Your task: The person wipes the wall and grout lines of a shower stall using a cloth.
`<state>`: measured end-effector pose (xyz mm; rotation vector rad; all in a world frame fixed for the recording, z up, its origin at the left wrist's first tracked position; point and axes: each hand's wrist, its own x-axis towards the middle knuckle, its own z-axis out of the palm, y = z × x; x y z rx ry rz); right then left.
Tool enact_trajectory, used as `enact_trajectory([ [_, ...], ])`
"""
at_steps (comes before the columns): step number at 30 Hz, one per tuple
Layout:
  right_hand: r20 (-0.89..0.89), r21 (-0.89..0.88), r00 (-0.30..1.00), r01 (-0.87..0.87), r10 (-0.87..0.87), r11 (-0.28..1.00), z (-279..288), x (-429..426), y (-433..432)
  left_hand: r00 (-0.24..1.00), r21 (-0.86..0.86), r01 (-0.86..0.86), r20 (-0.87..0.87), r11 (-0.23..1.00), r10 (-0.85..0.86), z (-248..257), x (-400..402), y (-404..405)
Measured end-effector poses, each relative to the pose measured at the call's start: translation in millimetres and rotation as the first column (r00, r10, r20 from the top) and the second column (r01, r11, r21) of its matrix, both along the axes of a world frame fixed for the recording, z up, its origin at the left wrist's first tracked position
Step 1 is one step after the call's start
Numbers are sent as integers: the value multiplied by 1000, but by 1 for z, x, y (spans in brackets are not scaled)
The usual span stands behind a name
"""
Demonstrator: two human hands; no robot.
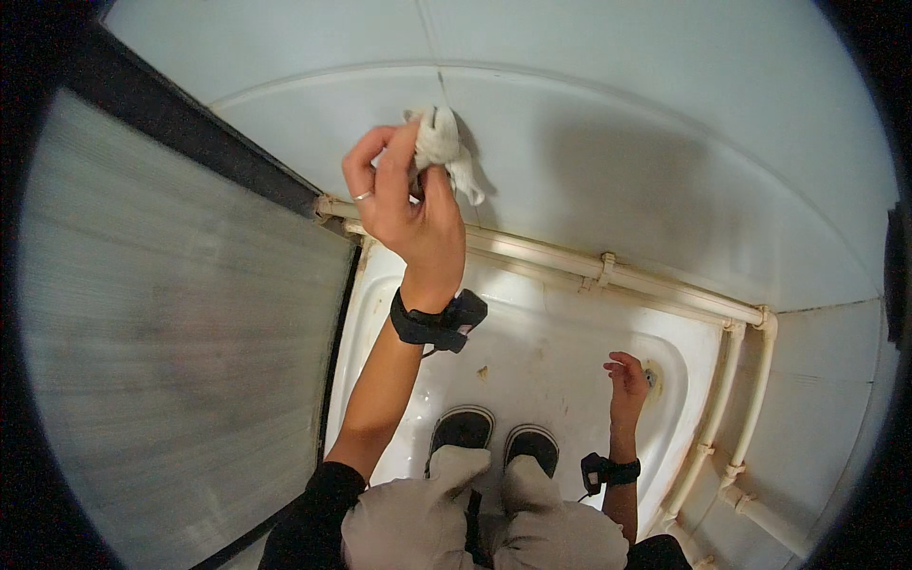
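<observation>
My left hand [410,192] grips a bunched white cloth [440,139] between thumb and fingers, close against the pale wall panel [342,107]. Part of the cloth hangs down to the right of the fingers. Whether the cloth touches the wall cannot be told. Lower right, my right hand [627,377] hangs with nothing in it, its fingers apart and a little curled, over the side of the white shower tray [527,342] near the metal drain [649,378]. Both wrists carry black strapped devices.
Cream pipes [534,249] run along the wall's foot and turn down the right side. A ribbed translucent panel [192,342] with a dark frame [206,128] stands at the left. My dark shoes [463,427] stand in the tray, which has brown stains.
</observation>
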<state>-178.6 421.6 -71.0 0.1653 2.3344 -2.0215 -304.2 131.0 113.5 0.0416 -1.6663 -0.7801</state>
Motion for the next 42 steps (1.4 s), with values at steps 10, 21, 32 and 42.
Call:
enact_trajectory([
  [10, -24, -9, 998, 54, -54, 999, -11, 13, 17, 988, -196, -3, 152, 981, 33, -45, 6, -15],
  [21, 91, 19, 986, 140, -141, 990, -25, 12, 30, 969, -153, -218, 88, 964, 233, -61, 3, -29],
  [32, 82, 15, 993, 78, -79, 997, -25, 20, 11, 998, -406, -54, -48, 913, 38, 7, -8, -13],
  [42, 74, 83, 987, 139, -145, 987, -29, 22, 18, 996, -380, 51, 89, 923, -18, -8, 3, -6],
])
